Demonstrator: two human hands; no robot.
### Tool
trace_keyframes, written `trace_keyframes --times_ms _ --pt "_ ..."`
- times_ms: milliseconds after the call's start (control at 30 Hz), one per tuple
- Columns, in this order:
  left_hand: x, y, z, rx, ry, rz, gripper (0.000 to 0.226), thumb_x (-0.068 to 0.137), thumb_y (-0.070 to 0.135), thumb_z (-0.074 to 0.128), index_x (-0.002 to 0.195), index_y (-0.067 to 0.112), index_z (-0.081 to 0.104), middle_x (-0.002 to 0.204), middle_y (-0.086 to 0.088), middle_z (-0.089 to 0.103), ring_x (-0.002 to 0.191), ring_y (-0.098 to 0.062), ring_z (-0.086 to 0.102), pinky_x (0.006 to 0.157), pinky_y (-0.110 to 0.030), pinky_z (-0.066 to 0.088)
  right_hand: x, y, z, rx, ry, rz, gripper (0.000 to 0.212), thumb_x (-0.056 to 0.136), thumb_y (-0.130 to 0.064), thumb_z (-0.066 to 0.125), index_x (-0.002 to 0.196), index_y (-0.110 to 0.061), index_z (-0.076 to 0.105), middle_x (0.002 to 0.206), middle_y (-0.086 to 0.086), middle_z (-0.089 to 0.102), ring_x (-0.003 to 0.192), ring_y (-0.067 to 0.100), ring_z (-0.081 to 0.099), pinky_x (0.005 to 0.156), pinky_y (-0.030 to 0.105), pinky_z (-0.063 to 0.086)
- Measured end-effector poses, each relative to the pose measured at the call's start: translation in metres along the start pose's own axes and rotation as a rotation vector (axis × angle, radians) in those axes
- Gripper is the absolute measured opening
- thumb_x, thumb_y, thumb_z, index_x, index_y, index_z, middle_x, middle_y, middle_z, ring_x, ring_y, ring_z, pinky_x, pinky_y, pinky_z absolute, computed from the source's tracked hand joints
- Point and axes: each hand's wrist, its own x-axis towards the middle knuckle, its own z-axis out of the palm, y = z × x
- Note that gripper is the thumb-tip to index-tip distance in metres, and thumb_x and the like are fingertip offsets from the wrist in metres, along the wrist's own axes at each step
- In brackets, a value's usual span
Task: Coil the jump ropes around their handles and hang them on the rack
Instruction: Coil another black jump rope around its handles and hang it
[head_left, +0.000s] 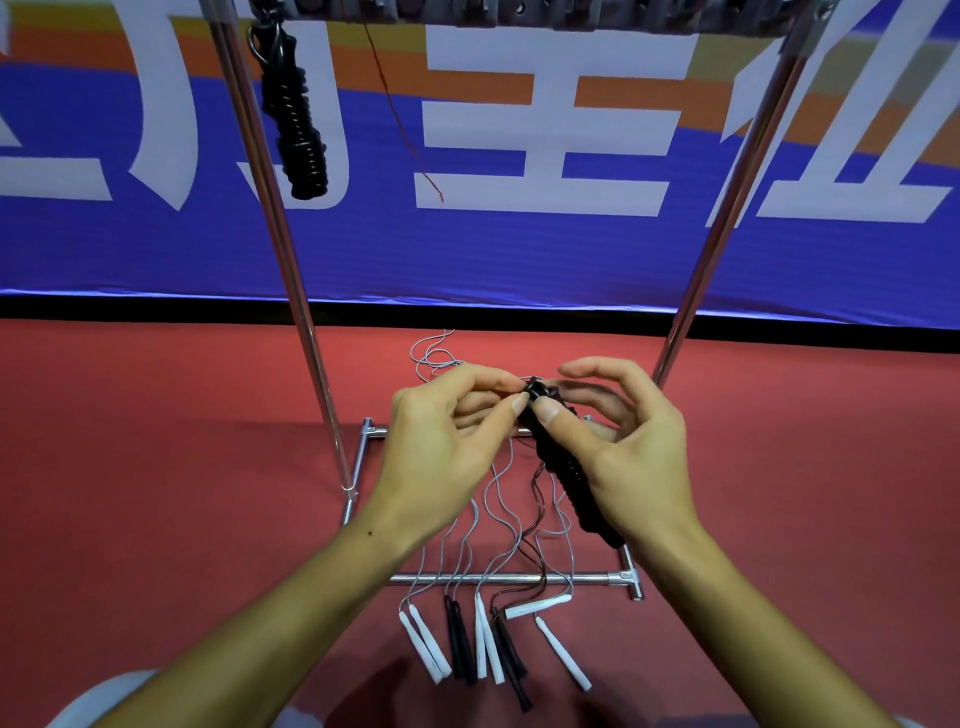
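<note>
My right hand (631, 452) grips a black jump rope bundle (566, 473), its cord coiled round the handles, tilted with the top end towards the middle. My left hand (452, 431) pinches the cord at the bundle's top end (535, 389). One coiled black jump rope (296, 119) hangs from the rack's top bar at the upper left. On the red floor below my hands lie several uncoiled ropes: white handles (426, 644), black handles (460, 639) and thin grey cords (498, 499) running back under the rack.
The metal rack stands in front of me, with a left upright (291, 291), a right upright (727, 218) and a floor base bar (509, 578). A thin red string (400, 119) dangles from the top bar. Behind is a blue banner with white characters.
</note>
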Motion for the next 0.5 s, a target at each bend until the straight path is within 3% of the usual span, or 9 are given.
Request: trace_keyframes --times_ms 167,267,333,500 --pt "-0.003 -0.006 0.002 0.027 0.022 -0.022 0.013 0.091 0.004 0.08 0.103 0.008 0.076 0.093 -0.001 0.081 0.089 -0.016 0.08 0.084 -0.04 0.066 0.002 -0.002 -0.006 0.007 -0.07 0.131 0.021 0.084 -0.001 0.082 0.103 -0.009 0.077 0.092 0.007 0.079 0.073 0.022 0.075 0.07 0.051 0.062" --pt "-0.004 -0.007 0.003 0.006 0.036 -0.019 0.011 0.091 0.003 0.079 0.101 0.007 0.076 0.09 -0.003 0.081 0.086 -0.017 0.08 0.08 -0.039 0.066 -0.001 -0.003 -0.005 -0.06 -0.069 0.045 0.016 0.088 -0.004 0.08 0.099 -0.015 0.081 0.084 0.005 0.079 0.065 0.017 0.071 0.057 0.035 0.057" --pt "-0.005 -0.006 0.005 -0.015 0.055 -0.02 0.01 0.091 0.002 0.079 0.099 0.007 0.076 0.089 -0.004 0.081 0.084 -0.018 0.08 0.079 -0.037 0.066 -0.002 -0.001 -0.005 -0.046 -0.063 0.044 0.015 0.089 -0.003 0.079 0.098 -0.015 0.082 0.081 0.003 0.079 0.061 0.013 0.068 0.058 0.025 0.052" --pt "-0.009 -0.013 0.01 0.02 0.082 -0.002 0.01 0.091 0.002 0.079 0.1 0.008 0.077 0.089 -0.001 0.08 0.085 -0.016 0.08 0.081 -0.039 0.066 -0.007 0.004 0.001 0.0 -0.019 0.075 0.014 0.092 -0.001 0.074 0.099 -0.011 0.082 0.077 0.008 0.078 0.057 0.014 0.065 0.056 0.025 0.05"
